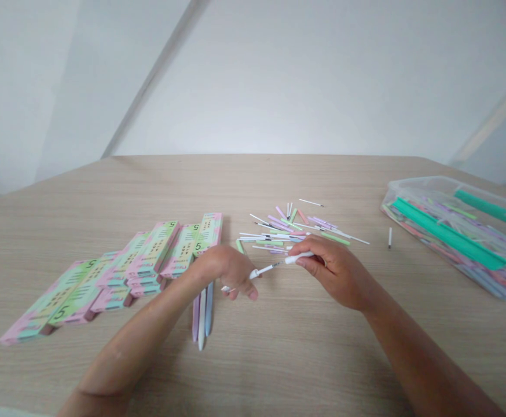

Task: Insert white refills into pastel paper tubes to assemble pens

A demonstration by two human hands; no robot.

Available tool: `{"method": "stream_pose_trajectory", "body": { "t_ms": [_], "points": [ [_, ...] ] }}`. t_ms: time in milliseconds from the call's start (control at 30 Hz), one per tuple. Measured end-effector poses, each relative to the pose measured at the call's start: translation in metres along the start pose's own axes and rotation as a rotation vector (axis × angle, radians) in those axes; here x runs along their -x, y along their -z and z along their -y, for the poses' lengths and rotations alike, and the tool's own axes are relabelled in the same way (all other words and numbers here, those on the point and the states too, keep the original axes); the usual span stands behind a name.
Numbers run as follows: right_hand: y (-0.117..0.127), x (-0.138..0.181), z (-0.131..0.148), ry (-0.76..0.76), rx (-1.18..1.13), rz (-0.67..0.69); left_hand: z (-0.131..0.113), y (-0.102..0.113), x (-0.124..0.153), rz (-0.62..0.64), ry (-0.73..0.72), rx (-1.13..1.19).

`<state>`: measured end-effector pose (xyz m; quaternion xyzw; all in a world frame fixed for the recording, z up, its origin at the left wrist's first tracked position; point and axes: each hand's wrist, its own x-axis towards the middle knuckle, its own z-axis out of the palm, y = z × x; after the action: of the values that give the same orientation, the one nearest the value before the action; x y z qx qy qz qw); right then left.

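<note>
My left hand point(235, 269) is closed around the white barrel of a pen, and a thin white refill point(265, 270) with a dark tip sticks out of it to the right. Between the thumb and fingers of my right hand point(333, 272) is a white pen cap point(294, 259). The cap's open end points at the refill's tip, very close to it; contact cannot be made out. Below my left wrist lie a few pens point(201, 321) in lilac, white and blue, side by side and partly hidden by the hand.
Beyond my hands, loose refills and coloured pen parts point(288, 226) lie in a pile. Pink-and-green printed boxes point(155, 249) are stacked at the left. At the right stands a clear plastic bin point(435, 184) of pen parts with green strips. A lone short piece point(389, 237) lies near it.
</note>
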<state>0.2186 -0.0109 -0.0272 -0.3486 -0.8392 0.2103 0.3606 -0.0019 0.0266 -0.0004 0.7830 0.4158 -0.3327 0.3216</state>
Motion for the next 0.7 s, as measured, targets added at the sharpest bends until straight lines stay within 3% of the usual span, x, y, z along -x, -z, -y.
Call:
{"method": "stream_pose_trajectory", "body": {
  "t_ms": [700],
  "points": [
    [-0.0049,0.0003,0.0062,0.011,0.027,0.037,-0.0033,-0.0020,-0.0026,0.003,0.018,-0.020]
  ]
}}
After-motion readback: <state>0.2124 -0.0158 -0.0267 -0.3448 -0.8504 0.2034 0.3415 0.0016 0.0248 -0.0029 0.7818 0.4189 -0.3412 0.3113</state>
